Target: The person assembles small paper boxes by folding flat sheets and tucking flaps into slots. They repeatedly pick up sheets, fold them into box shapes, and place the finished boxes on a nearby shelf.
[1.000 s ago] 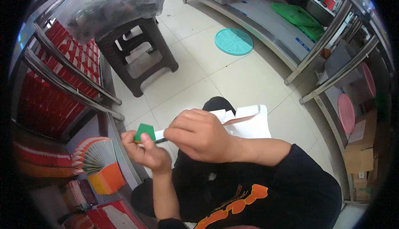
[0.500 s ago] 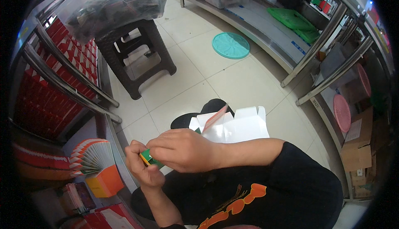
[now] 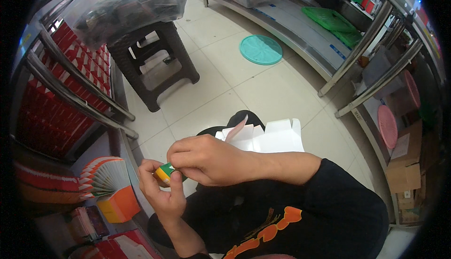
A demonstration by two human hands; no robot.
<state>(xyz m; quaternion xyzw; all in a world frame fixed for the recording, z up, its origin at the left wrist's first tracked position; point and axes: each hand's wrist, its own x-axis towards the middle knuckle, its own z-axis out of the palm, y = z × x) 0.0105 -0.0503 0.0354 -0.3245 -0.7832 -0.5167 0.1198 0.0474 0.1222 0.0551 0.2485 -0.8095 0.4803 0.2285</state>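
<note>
Green-yellow box [image 3: 165, 170] mid-handling; remaining steps unclear.
Your left hand [image 3: 164, 198] pinches it; your right hand [image 3: 213, 160] covers its 2 o'clock end, grip hidden.

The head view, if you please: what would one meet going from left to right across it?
Stacked red boxes, an orange-and-yellow cardboard box, the left hand gripping a small green-and-yellow box, the right hand, a flat white card with flaps, a round pink lid.
</note>
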